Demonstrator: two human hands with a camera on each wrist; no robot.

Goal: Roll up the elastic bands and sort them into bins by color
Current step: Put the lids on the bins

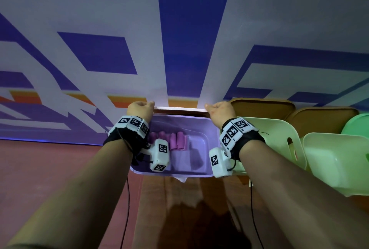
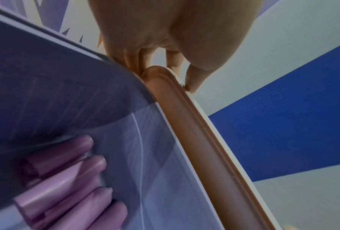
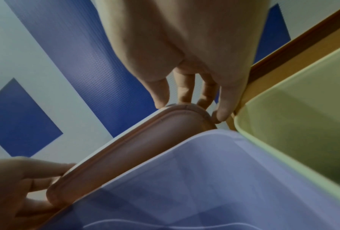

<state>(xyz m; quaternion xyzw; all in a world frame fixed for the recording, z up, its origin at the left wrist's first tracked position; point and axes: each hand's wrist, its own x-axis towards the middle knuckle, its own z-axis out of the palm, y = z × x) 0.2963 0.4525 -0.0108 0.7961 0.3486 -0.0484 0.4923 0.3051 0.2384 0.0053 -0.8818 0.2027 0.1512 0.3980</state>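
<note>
Both arms reach straight out. The left hand (image 1: 139,108) and right hand (image 1: 220,109) each pinch 1 end of a tan lid (image 3: 125,149), held on edge behind the purple bin (image 1: 201,127). Rolled purple bands (image 1: 176,141) lie inside that bin. A green bin (image 1: 265,129) sits just beside it.

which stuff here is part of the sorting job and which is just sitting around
In the job:
- purple bin
- rolled purple bands inside it
- tan lid, both hands gripping its corners: left, right
- pale green bins

Just lying about:
- other tan lids behind the green bins
- blue and white wall
</note>
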